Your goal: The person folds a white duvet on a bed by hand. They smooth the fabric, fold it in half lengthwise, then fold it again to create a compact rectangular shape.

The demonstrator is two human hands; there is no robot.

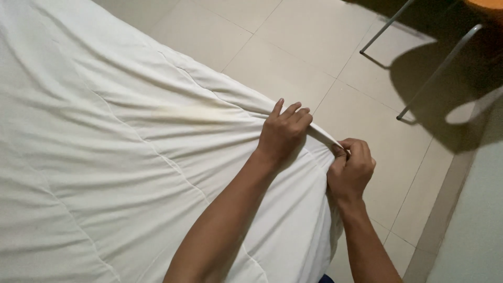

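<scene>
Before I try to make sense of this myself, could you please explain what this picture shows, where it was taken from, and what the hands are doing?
There is no machine here: the one picture comes from a camera worn on a person's head, looking down at their own two bare hands.

Most of the view is filled by a white quilted cover, a padded bedding piece with stitched lines and many creases. It has a faint yellowish stain near its middle.

The left hand rests on the cover close to its corner, fingers curled over the edge. The right hand pinches that corner in a closed grip, pulling it taut.

Beyond lies a pale tiled floor. At the top right stand thin metal legs, probably a chair with an orange seat, casting a dark shadow.
</scene>
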